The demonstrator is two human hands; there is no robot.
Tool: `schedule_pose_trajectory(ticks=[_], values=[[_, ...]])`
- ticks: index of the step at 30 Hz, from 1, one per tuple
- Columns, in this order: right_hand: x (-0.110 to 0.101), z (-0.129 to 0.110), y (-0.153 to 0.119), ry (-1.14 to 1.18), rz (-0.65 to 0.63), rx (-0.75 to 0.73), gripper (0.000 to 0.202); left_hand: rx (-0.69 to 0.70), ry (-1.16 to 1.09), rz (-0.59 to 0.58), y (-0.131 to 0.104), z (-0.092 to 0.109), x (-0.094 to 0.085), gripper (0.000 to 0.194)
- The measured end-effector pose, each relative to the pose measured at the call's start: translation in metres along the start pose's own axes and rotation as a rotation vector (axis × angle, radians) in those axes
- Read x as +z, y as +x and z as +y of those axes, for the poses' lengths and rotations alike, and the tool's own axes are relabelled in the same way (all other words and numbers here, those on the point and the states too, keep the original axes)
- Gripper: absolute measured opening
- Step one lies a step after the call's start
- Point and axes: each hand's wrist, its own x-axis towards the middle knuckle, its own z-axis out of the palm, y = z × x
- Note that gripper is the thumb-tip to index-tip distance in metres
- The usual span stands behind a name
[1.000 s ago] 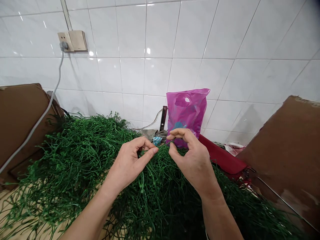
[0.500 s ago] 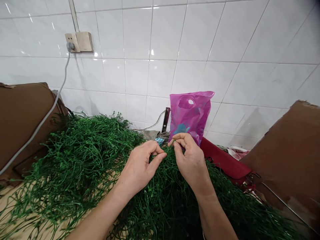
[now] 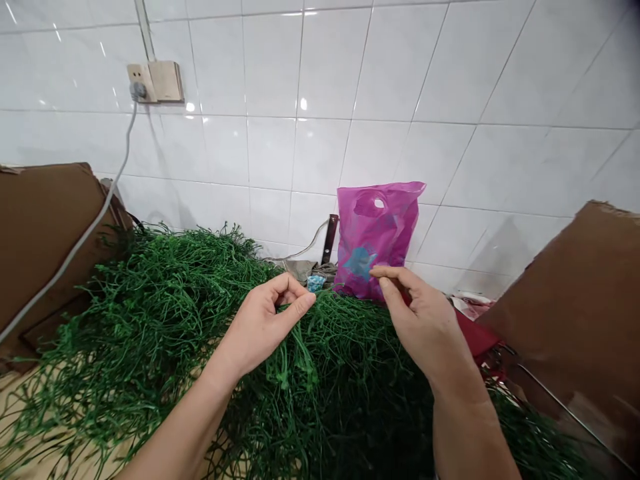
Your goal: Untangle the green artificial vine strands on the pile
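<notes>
A wall of glossy white rectangular tiles backs the pale, wood-coloured table. Across it sprawls a tangled heap of thin, dark-green, plastic-looking stems, probably spread there for easy reach. A brown cardboard box stands at its left. Behind the heap, a shiny purple plastic bag stands upright, perhaps propped by the wall. The right hand hangs before the bag, thumb and forefinger almost meeting; whether they hold anything, I cannot tell. The left hand, just above the heap, apparently pinches one slender green stem, a fingertip grip suiting its thinness.
</notes>
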Motion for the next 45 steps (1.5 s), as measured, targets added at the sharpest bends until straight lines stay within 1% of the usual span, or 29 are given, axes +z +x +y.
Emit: schedule_pose_trajectory(ticks=[2, 3, 7, 10, 13, 16, 18, 19, 23, 25, 27, 29, 31, 32, 34, 36, 39, 40, 42, 44, 45], values=[[0.004, -0.011, -0.003, 0.037, 0.002, -0.013, 0.033, -0.008, -0.007, -0.014, 0.001, -0.004, 0.002, 0.028], [0.006, -0.015, -0.004, 0.070, -0.033, -0.006, 0.034, -0.007, -0.008, -0.015, 0.001, -0.004, 0.002, 0.028], [0.012, -0.023, -0.007, 0.320, -0.325, 0.075, 0.031, 0.002, -0.015, -0.009, 0.000, -0.004, 0.002, 0.027], [0.020, -0.023, -0.008, 0.526, -0.483, 0.121, 0.025, 0.013, -0.030, -0.024, 0.000, -0.003, 0.003, 0.027], [0.025, -0.022, -0.009, 0.630, -0.548, 0.139, 0.021, 0.028, -0.018, -0.014, 0.000, -0.002, 0.002, 0.028], [0.022, -0.021, -0.008, 0.560, -0.549, 0.101, 0.017, 0.043, 0.016, 0.000, 0.001, -0.002, -0.001, 0.027], [0.022, -0.022, -0.008, 0.474, -0.515, 0.058, 0.015, 0.044, 0.033, -0.009, 0.001, -0.004, -0.001, 0.026], [0.023, -0.023, -0.009, 0.424, -0.470, 0.035, 0.014, 0.045, 0.045, -0.017, 0.001, -0.005, 0.000, 0.025], [0.037, -0.020, -0.009, 0.220, -0.168, -0.046, 0.010, 0.086, 0.113, -0.020, 0.000, -0.008, 0.010, 0.020], [0.041, -0.008, -0.005, 0.186, -0.002, -0.007, 0.009, 0.105, 0.117, -0.012, -0.003, -0.006, 0.013, 0.021], [0.035, 0.012, 0.003, 0.186, 0.168, 0.093, 0.011, 0.103, 0.089, -0.013, -0.006, -0.002, 0.012, 0.023], [0.021, 0.032, 0.012, 0.198, 0.235, 0.146, 0.013, 0.088, 0.057, 0.008, -0.009, 0.005, 0.007, 0.024], [0.006, 0.044, 0.017, 0.209, 0.255, 0.171, 0.018, 0.064, 0.028, 0.046, -0.010, 0.008, 0.004, 0.024], [0.000, 0.045, 0.018, 0.201, 0.227, 0.170, 0.021, 0.051, 0.008, 0.058, -0.009, 0.008, 0.003, 0.024], [-0.006, 0.037, 0.015, 0.158, 0.129, 0.137, 0.025, 0.023, -0.043, 0.058, -0.006, 0.005, 0.003, 0.025], [-0.005, 0.021, 0.009, 0.124, 0.058, 0.084, 0.028, -0.007, -0.083, 0.050, -0.003, -0.001, 0.005, 0.026], [0.000, -0.004, 0.000, 0.116, 0.004, 0.027, 0.029, -0.035, -0.104, 0.027, 0.001, -0.008, 0.007, 0.027], [0.001, -0.010, -0.002, 0.120, -0.047, 0.020, 0.029, -0.038, -0.105, 0.022, 0.001, -0.009, 0.007, 0.027], [0.003, -0.018, -0.005, 0.150, -0.205, 0.024, 0.029, -0.034, -0.102, 0.020, 0.001, -0.009, 0.007, 0.027], [0.006, -0.020, -0.007, 0.221, -0.362, 0.033, 0.029, -0.026, -0.091, 0.019, 0.001, -0.008, 0.008, 0.026], [0.009, -0.021, -0.008, 0.265, -0.416, 0.034, 0.028, -0.022, -0.084, 0.016, 0.001, -0.007, 0.008, 0.026]])
